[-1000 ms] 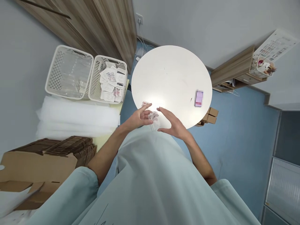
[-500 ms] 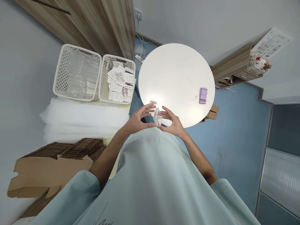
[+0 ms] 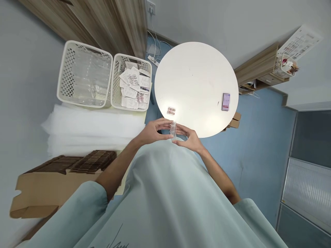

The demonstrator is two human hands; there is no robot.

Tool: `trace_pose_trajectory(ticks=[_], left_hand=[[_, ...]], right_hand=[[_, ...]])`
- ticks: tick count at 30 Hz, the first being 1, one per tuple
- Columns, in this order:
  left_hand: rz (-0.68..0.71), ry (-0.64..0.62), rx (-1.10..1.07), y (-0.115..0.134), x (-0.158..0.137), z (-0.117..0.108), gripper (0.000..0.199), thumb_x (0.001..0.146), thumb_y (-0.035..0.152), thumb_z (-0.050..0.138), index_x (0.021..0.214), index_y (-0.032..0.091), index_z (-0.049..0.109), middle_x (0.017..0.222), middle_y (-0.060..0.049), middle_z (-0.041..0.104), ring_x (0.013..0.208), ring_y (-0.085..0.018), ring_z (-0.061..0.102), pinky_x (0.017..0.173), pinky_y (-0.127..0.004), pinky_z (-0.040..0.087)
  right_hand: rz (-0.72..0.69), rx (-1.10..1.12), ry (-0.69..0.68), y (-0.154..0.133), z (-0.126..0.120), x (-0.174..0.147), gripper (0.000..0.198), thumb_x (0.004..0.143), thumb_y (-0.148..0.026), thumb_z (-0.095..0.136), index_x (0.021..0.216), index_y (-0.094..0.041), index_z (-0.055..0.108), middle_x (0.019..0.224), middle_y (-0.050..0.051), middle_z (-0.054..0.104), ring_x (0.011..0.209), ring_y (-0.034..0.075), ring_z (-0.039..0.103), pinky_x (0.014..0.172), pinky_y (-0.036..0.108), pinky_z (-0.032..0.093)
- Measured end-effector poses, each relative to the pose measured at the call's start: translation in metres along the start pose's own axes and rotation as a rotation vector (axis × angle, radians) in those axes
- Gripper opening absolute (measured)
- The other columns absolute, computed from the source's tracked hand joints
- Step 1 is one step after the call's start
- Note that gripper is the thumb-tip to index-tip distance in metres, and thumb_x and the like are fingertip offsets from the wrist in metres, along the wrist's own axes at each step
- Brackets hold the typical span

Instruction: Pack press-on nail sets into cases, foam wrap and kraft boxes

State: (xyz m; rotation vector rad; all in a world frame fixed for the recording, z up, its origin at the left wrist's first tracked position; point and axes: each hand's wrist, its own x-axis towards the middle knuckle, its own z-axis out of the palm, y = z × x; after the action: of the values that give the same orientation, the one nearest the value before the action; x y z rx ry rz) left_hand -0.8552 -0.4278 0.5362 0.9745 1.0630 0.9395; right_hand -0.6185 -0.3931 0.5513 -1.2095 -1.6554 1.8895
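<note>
Between my two hands, just off the near edge of the white round table [image 3: 193, 75], is a small clear plastic case [image 3: 173, 128]. My left hand [image 3: 155, 131] grips its left side, fingers along the top and thumb below. On the other side my right hand [image 3: 190, 137] is closed on it in the same way, with the thumb under it. Whether the case is fully closed cannot be made out. Beyond my fingers, a small card of reddish-brown oval pieces [image 3: 171, 111] lies flat on the table.
To the left stand a white basket of clear plastic packaging [image 3: 60, 75] and a smaller basket [image 3: 113, 82] holding printed cards. Nearer me are white foam sheets [image 3: 88, 127] and folded cardboard boxes [image 3: 59, 186]. A purple blurred bundle [image 3: 226, 102] rests on the table's right.
My fingers have closed in on the clear case, which now appears narrower and pressed together. The card on the table, partly covered by my left fingers before, now shows fully.
</note>
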Motion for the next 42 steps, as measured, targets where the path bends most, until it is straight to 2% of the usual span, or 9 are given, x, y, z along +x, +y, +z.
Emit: trace_pose_trajectory(ticks=[9, 12, 17, 24, 28, 30, 33, 37, 42], left_hand=[[-0.022, 0.085, -0.062, -0.013, -0.007, -0.015, 0.069, 0.071, 0.063, 0.095, 0.124, 0.02, 0.082, 0.132, -0.014, 0.075, 0.118, -0.035, 0.076, 0.114, -0.058, 0.059], [-0.062, 0.086, -0.055, -0.01, -0.013, -0.026, 0.076, 0.071, 0.058, 0.096, 0.136, 0.021, 0.077, 0.126, -0.014, 0.077, 0.115, -0.035, 0.076, 0.107, -0.058, 0.062], [-0.007, 0.084, 0.077, 0.0, -0.014, -0.039, 0.072, 0.078, 0.051, 0.093, 0.142, 0.026, 0.073, 0.142, -0.014, 0.068, 0.114, -0.029, 0.073, 0.105, -0.05, 0.063], [-0.048, 0.117, 0.167, 0.0, -0.006, -0.046, 0.081, 0.083, 0.049, 0.086, 0.156, 0.028, 0.06, 0.147, -0.015, 0.064, 0.101, -0.022, 0.072, 0.091, -0.043, 0.067], [-0.087, 0.068, 0.18, -0.007, -0.007, -0.046, 0.095, 0.082, 0.046, 0.086, 0.167, 0.033, 0.046, 0.161, -0.017, 0.055, 0.097, -0.019, 0.075, 0.093, -0.042, 0.065], [-0.094, 0.051, 0.188, -0.008, -0.007, -0.045, 0.102, 0.082, 0.046, 0.087, 0.17, 0.036, 0.038, 0.169, -0.018, 0.046, 0.098, -0.02, 0.075, 0.094, -0.042, 0.065], [-0.085, 0.02, 0.188, -0.006, -0.005, -0.047, 0.11, 0.081, 0.047, 0.088, 0.174, 0.038, 0.03, 0.177, -0.019, 0.034, 0.103, -0.022, 0.074, 0.092, -0.041, 0.065], [-0.057, 0.011, 0.194, -0.004, 0.0, -0.05, 0.106, 0.087, 0.05, 0.084, 0.175, 0.036, 0.026, 0.173, -0.021, 0.043, 0.1, -0.018, 0.072, 0.09, -0.038, 0.064], [-0.063, 0.105, 0.15, -0.012, 0.0, -0.049, 0.103, 0.089, 0.052, 0.083, 0.174, 0.033, 0.029, 0.167, -0.02, 0.051, 0.103, -0.019, 0.07, 0.09, -0.038, 0.064]], right_hand=[[0.05, 0.062, -0.056, 0.004, -0.002, 0.017, 0.093, 0.071, -0.052, 0.096, 0.154, -0.025, 0.064, 0.142, 0.009, 0.074, 0.135, 0.035, 0.07, 0.124, 0.06, 0.051], [0.049, 0.062, -0.084, 0.001, 0.0, 0.023, 0.092, 0.071, -0.05, 0.096, 0.153, -0.024, 0.064, 0.144, 0.01, 0.074, 0.136, 0.035, 0.069, 0.125, 0.061, 0.049], [0.038, 0.025, -0.084, 0.0, 0.0, 0.032, 0.084, 0.072, -0.048, 0.095, 0.147, -0.025, 0.065, 0.138, 0.01, 0.076, 0.131, 0.03, 0.072, 0.123, 0.055, 0.052], [-0.039, 0.036, 0.033, 0.008, -0.002, 0.041, 0.047, 0.084, -0.059, 0.084, 0.113, -0.026, 0.066, 0.135, 0.009, 0.075, 0.126, 0.026, 0.073, 0.118, 0.047, 0.053], [-0.02, -0.006, 0.272, 0.012, 0.005, 0.053, 0.05, 0.094, -0.074, 0.066, 0.102, -0.026, 0.066, 0.118, 0.007, 0.076, 0.101, 0.024, 0.079, 0.1, 0.042, 0.06], [0.008, -0.065, 0.311, 0.014, 0.006, 0.06, 0.052, 0.094, -0.077, 0.064, 0.101, -0.025, 0.066, 0.103, 0.005, 0.076, 0.091, 0.023, 0.078, 0.092, 0.04, 0.061], [0.028, -0.097, 0.236, 0.02, 0.004, 0.07, 0.054, 0.094, -0.078, 0.065, 0.099, -0.024, 0.067, 0.083, 0.002, 0.073, 0.083, 0.023, 0.075, 0.085, 0.038, 0.06], [0.043, -0.033, 0.123, 0.028, 0.0, 0.084, 0.058, 0.089, -0.08, 0.069, 0.098, -0.023, 0.069, 0.077, 0.001, 0.073, 0.079, 0.023, 0.075, 0.083, 0.039, 0.062], [0.027, 0.024, 0.126, 0.036, -0.006, 0.104, 0.064, 0.088, -0.083, 0.068, 0.106, -0.022, 0.074, 0.098, 0.004, 0.076, 0.085, 0.022, 0.075, 0.084, 0.037, 0.063]])
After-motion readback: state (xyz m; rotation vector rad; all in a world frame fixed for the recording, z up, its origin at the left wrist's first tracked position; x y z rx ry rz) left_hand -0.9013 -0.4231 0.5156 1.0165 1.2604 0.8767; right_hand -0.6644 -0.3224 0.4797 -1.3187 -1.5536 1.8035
